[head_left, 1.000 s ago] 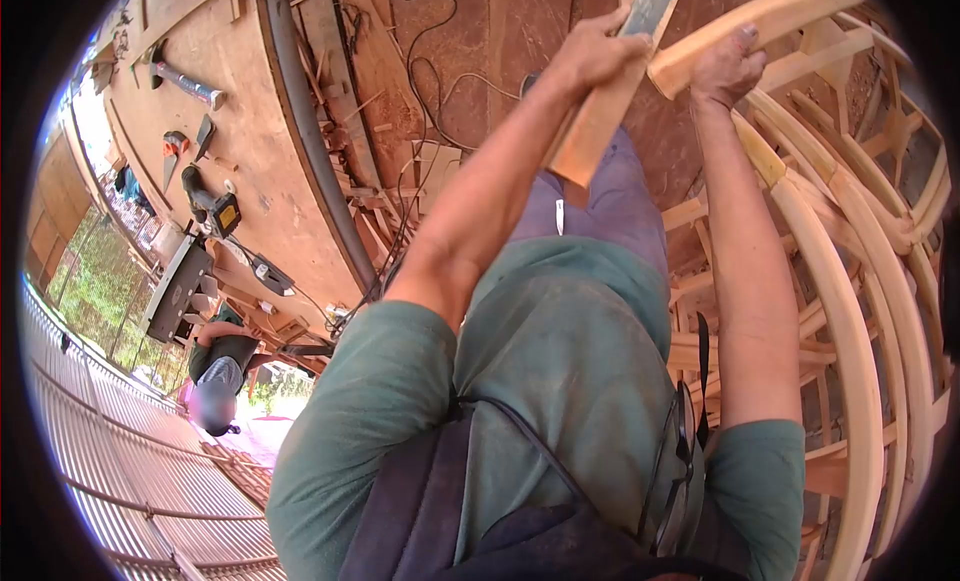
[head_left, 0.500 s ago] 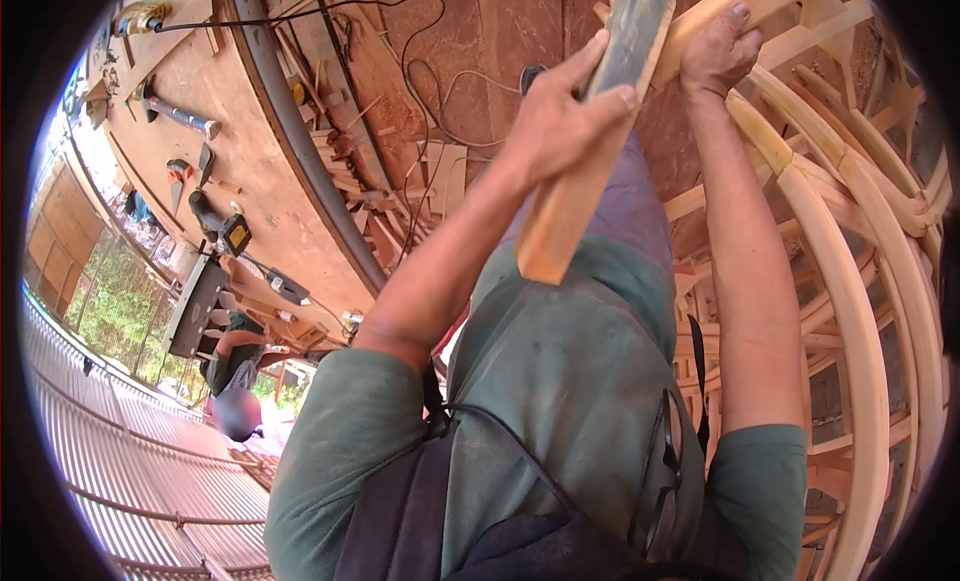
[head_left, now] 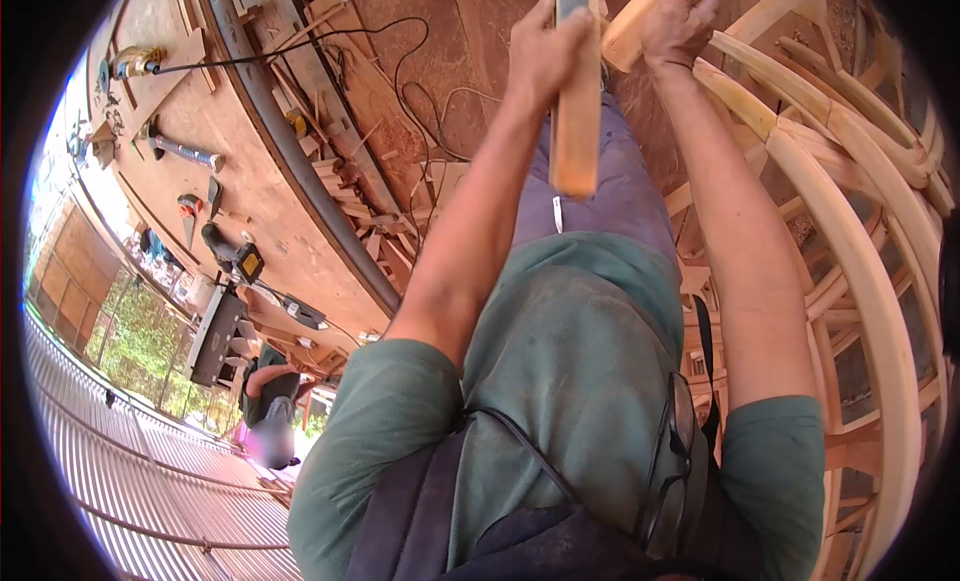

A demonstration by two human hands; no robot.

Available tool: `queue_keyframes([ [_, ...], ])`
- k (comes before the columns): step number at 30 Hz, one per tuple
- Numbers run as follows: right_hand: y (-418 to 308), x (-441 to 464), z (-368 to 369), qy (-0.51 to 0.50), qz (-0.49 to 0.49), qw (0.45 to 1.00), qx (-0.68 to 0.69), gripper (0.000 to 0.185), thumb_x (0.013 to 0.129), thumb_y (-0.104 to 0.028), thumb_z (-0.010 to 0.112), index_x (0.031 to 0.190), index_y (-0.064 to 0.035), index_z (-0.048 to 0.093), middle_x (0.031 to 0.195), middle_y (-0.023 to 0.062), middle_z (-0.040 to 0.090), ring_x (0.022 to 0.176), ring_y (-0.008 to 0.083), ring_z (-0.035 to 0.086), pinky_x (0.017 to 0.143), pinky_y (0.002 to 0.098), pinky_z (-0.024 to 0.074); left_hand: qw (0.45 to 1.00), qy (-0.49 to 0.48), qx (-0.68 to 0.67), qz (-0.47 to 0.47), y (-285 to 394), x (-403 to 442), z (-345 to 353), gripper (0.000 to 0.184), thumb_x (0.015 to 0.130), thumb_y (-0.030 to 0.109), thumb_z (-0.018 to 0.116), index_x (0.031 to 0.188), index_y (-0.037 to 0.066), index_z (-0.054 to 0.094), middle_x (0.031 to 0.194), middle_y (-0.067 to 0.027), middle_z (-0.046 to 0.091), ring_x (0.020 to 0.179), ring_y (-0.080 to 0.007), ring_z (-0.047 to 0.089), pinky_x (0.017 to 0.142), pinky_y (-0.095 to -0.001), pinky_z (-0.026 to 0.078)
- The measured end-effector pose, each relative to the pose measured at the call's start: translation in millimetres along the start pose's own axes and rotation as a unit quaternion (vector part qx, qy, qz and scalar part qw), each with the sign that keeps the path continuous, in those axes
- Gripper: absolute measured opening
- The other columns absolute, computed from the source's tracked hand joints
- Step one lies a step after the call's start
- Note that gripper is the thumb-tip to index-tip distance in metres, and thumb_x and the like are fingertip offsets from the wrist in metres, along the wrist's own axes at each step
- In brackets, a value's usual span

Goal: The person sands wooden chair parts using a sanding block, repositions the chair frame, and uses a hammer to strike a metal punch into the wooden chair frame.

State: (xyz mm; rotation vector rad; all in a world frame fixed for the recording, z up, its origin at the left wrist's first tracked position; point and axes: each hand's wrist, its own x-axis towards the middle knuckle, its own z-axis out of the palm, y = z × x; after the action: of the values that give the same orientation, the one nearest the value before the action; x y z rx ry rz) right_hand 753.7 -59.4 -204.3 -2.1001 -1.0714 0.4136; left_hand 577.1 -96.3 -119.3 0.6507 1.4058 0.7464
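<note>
My left hand (head_left: 550, 56) is wrapped round a long wooden block (head_left: 577, 141) with a dark grey strip along one face; its far end leaves the top of the view. The block's near end hangs above my thighs. Beside it, my right hand (head_left: 680, 26) is closed on a pale piece of shaped wood (head_left: 628, 36), whose cut end points at the block. A narrow gap shows between block and wood piece. The top edge cuts off part of both hands.
Curved wooden frames (head_left: 860, 251) stand close on my right. On the left, a workbench (head_left: 270, 171) carries a hammer (head_left: 185, 151), a cordless drill (head_left: 235, 256) and a corded power tool (head_left: 135, 61). Cables (head_left: 400, 81) and offcuts (head_left: 365, 201) lie beyond it. Another person (head_left: 268, 381) is farther left.
Both hands have moved up and slightly left in the view, with the block and the wood piece. The block has turned more upright, and a gap now shows between them.
</note>
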Motion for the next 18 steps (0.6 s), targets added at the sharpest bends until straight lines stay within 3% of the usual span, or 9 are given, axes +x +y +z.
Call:
queue_keyframes([
  [3, -14.8, -1.6, -6.9, -0.01, 0.045, 0.999, 0.022, 0.06, 0.107, -0.048, 0.045, 0.119, 0.01, 0.055, 0.103, 0.0376, 0.059, 0.096, 0.055, 0.057, 0.085, 0.0542, 0.0461, 0.999, -0.006, 0.036, 0.034, -17.1, 5.7, -4.3, 0.074, 0.091, 0.028, 0.07, 0.148, -0.011, 0.044, 0.129, -0.0232, 0.068, 0.113, -0.0197, 0.067, 0.096, -0.0314, 0.053],
  [5, -19.7, -2.9, -0.5, 0.015, 0.037, 0.999, 0.033, 0.06, 0.107, -0.048, 0.045, 0.121, 0.0092, 0.055, 0.102, 0.0371, 0.06, 0.096, 0.0545, 0.058, 0.084, 0.0542, 0.0464, 0.991, 0.024, 0.081, 0.107, -27.8, -35.8, -9.2, 0.074, 0.093, 0.028, 0.069, 0.152, -0.008, 0.041, 0.136, -0.0225, 0.064, 0.121, -0.0196, 0.062, 0.1, -0.0295, 0.049],
  [7, -19.1, -4.8, -1.0, 0.039, 0.027, 0.998, 0.035, 0.06, 0.107, -0.049, 0.045, 0.123, 0.0083, 0.055, 0.101, 0.0366, 0.06, 0.096, 0.0539, 0.058, 0.084, 0.0542, 0.0467, 1.0, -0.01, -0.018, 0.017, -3.3, -89.6, -8.7, 0.073, 0.094, 0.025, 0.069, 0.152, -0.008, 0.041, 0.134, -0.0192, 0.065, 0.116, -0.019, 0.063, 0.097, -0.0286, 0.05],
  [8, -27.6, -2.4, -8.3, -0.013, 0.078, 0.995, 0.053, 0.061, 0.106, -0.05, 0.046, 0.126, 0.0072, 0.055, 0.1, 0.0374, 0.06, 0.096, 0.0536, 0.059, 0.084, 0.054, 0.0469, 0.999, -0.019, -0.028, 0.003, -0.1, -83.0, -9.1, 0.073, 0.094, 0.024, 0.069, 0.152, -0.008, 0.041, 0.134, -0.0182, 0.065, 0.114, -0.018, 0.063, 0.096, -0.0284, 0.05],
  [11, 20.6, -7.2, 8.1, 0.037, -0.2, 0.954, -0.219, 0.058, 0.105, -0.046, 0.049, 0.133, 0.0051, 0.053, 0.109, 0.0363, 0.06, 0.099, 0.0531, 0.059, 0.084, 0.0541, 0.0478, 0.998, -0.041, -0.041, -0.005, -7.0, -26.2, -9.2, 0.068, 0.095, 0.021, 0.067, 0.153, -0.004, 0.042, 0.13, -0.0141, 0.066, 0.106, -0.0153, 0.064, 0.091, -0.029, 0.052],
  [12, 10.7, 8.2, -7.0, -0.134, 0.116, 0.983, 0.052, 0.071, 0.101, -0.046, 0.059, 0.145, 0.0078, 0.044, 0.129, 0.0377, 0.056, 0.112, 0.0533, 0.058, 0.094, 0.0521, 0.049, 0.998, -0.042, -0.036, 0.011, -32.0, 10.8, -9.2, 0.066, 0.096, 0.019, 0.066, 0.154, 0.0, 0.043, 0.129, -0.0121, 0.067, 0.101, -0.0145, 0.065, 0.087, -0.0298, 0.053],
  [15, -26.6, -0.5, -7.7, 0.018, 0.076, 0.996, 0.032, 0.071, 0.101, -0.061, 0.048, 0.113, 0.0083, 0.059, 0.104, 0.0324, 0.068, 0.099, 0.0474, 0.067, 0.086, 0.0519, 0.0508, 0.999, -0.053, 0.006, 0.001, -54.7, 30.5, -9.2, 0.063, 0.096, 0.02, 0.066, 0.154, 0.004, 0.046, 0.126, -0.0113, 0.068, 0.099, -0.0148, 0.065, 0.085, -0.0307, 0.054],
  [16, -33.4, 0.8, -12.1, -0.019, 0.113, 0.993, 0.041, 0.07, 0.1, -0.062, 0.048, 0.115, 0.0056, 0.059, 0.108, 0.0331, 0.067, 0.103, 0.0483, 0.066, 0.088, 0.0521, 0.0502, 0.998, -0.05, 0.025, -0.013, -60.5, 27.0, -14.4, 0.064, 0.096, 0.021, 0.067, 0.153, 0.004, 0.047, 0.126, -0.012, 0.068, 0.1, -0.0153, 0.065, 0.086, -0.0307, 0.054],
  [18, -41.0, -2.9, -12.3, -0.008, 0.098, 0.992, 0.085, 0.069, 0.1, -0.062, 0.047, 0.116, 0.0037, 0.056, 0.108, 0.0331, 0.067, 0.103, 0.0502, 0.065, 0.088, 0.0546, 0.0505, 0.981, 0.012, 0.195, -0.017, -105.8, 15.1, -35.3, 0.068, 0.091, 0.026, 0.071, 0.152, 0.006, 0.049, 0.125, -0.0134, 0.068, 0.106, -0.0197, 0.065, 0.093, -0.0347, 0.052],
])
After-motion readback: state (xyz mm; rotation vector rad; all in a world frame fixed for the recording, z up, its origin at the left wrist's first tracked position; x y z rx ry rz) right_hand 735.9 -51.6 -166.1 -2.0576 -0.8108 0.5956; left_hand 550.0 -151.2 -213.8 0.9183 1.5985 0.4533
